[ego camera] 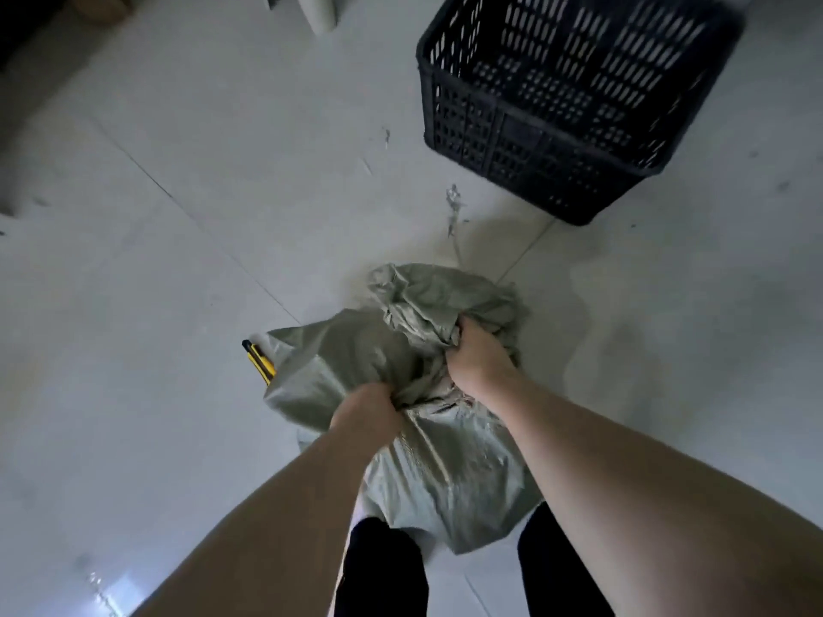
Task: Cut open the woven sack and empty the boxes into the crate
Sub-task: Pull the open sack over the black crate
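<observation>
Both hands are clenched on the sack [445,465], which sits on the floor [178,260] just ahead of the person's legs. The left hand [369,405] bunches the cloth at about 9 o'clock of the gathered neck. The right hand [476,354] grips the crumpled top at about 1 o'clock, its fingers [465,327] curled deep into the folds.

The sack's long axis runs from 6 o'clock, between the legs, up towards 12 to 1 o'clock, with the loose, rumpled end farthest from the person. The crate [512,140] stands well apart at about 1 o'clock from that end, its open top facing up, so the loose end already points roughly at it. The right hand is the nearer one to the crate.

No boxes show; they are presumably inside the cloth, and whether the top is cut through cannot be told. A yellow knife [258,358] lies on the floor at 9 to 10 o'clock of the sack, partly under its edge. Bits of thread [453,207] lie between sack and crate.

The coming move likely means hauling the sack towards 1 o'clock.
</observation>
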